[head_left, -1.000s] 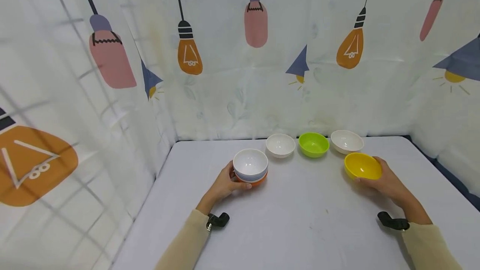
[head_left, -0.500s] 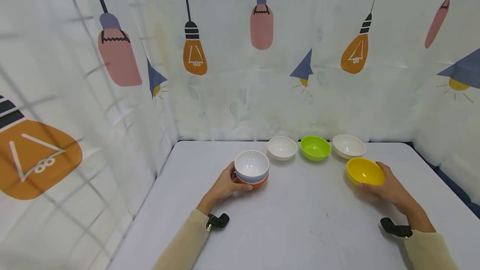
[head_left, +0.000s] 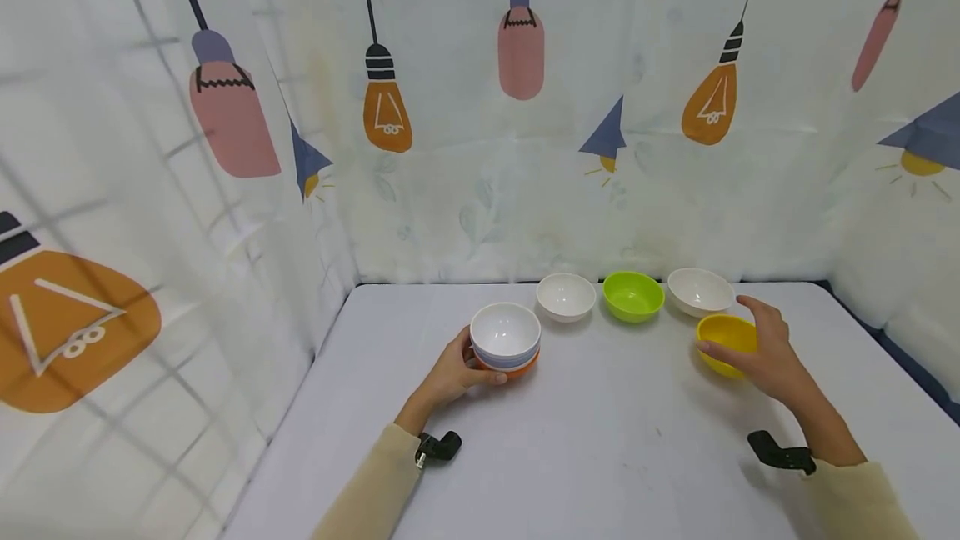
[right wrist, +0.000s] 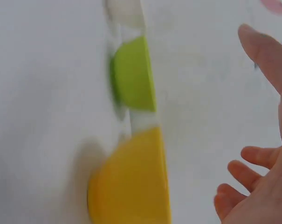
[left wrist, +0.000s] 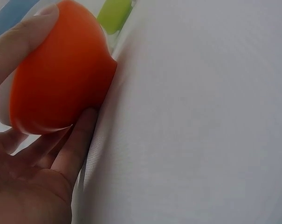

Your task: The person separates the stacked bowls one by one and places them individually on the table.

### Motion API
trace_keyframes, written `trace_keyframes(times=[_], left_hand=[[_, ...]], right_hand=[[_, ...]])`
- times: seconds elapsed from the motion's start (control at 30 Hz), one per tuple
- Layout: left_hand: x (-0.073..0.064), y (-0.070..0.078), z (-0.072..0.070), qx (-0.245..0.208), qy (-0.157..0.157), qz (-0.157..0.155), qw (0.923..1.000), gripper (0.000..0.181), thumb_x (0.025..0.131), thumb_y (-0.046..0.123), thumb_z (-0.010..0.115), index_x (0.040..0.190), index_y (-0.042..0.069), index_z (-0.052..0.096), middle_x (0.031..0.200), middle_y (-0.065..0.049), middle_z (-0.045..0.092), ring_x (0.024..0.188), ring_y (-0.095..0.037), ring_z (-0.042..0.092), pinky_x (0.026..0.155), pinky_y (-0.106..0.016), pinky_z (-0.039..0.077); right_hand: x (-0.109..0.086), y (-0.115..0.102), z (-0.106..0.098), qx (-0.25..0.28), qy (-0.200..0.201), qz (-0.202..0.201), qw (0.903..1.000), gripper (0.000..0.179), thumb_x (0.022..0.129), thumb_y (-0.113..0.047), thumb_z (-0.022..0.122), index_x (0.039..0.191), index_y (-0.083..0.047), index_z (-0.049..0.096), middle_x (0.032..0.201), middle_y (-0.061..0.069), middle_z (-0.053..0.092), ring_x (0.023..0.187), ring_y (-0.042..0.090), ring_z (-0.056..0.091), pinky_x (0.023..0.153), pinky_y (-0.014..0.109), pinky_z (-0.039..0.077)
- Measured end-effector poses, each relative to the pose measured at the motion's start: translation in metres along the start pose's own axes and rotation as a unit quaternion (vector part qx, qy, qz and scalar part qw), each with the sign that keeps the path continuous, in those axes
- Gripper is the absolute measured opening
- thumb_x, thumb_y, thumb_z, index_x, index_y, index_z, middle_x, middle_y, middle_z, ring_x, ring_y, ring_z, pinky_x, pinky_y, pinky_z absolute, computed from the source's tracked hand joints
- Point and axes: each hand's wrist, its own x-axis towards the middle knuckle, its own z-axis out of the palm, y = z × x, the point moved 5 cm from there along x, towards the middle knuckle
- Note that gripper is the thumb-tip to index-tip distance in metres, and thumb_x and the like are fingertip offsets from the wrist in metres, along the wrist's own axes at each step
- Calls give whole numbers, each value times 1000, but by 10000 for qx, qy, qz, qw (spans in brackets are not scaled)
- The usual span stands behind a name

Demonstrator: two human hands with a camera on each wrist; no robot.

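Yellow bowl: upright on the table, right of the middle. Key relation: it sits just below and to the left of the right hand, inside the thumb-to-fingers span as the head view sees it. Right wrist view shows a gap between hand and bowl, so no contact. Round bowl, so no long axis to line up with. Right hand is clearly the nearer one. Its thumb is spread wide of the fingers; it holds nothing.

Left hand is well apart, left of the yellow bowl. It grips the orange bowl at the bottom of a stack, thumb on the near side, fingers round the other. White bowl with blue bands nests in the orange one; can't tell if more bowls sit between. Top bowl shows bare inner wall.

Behind, in a row along the far edge: left white bowl, green bowl, right white bowl. All upright, no contents visible. Right white bowl is right behind the yellow; can't tell if they touch. Yellow's inside is partly hidden by the hand.
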Motion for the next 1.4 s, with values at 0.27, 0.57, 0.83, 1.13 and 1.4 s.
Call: trace_keyframes(times=[0.27,0.57,0.83,1.13,1.4], left_hand=[[-2,1,1,51,38,8,10000,103,73,22,95,157,20,35,152,-4,51,142,-28,50,122,-53,35],[-1,1,1,-1,23,55,10000,100,74,20,94,156,18,36,151,-6,52,140,-28,52,121,-49,38],[0,2,2,-171,-51,63,9998,100,74,17,94,155,19,37,151,-4,51,140,-26,50,119,-47,41],[-3,2,1,54,3,-3,10000,101,77,18,92,158,18,33,155,-7,48,142,-30,49,119,-51,41],[-3,1,0,44,-5,111,9999,99,77,20,92,157,16,33,153,-7,49,139,-30,52,116,-47,45]], right_hand=[[-10,-79,69,671,-769,-852,9911,94,92,-47,75,160,-8,22,163,24,26,145,49,29,113,74,32],[2,-138,145,1459,-1712,-1424,9639,83,89,-40,79,154,-14,34,153,17,45,141,40,44,117,61,38],[25,-162,182,1590,-1954,-1348,9583,88,88,-39,81,156,-13,31,157,14,38,142,36,44,118,55,40],[36,-171,211,2047,-2083,-1295,9476,108,78,-39,90,159,-10,26,154,12,39,137,31,48,115,54,43],[39,-179,218,2248,-1987,-1282,9453,114,74,-31,93,160,-5,22,152,13,44,134,33,52,112,54,46]])
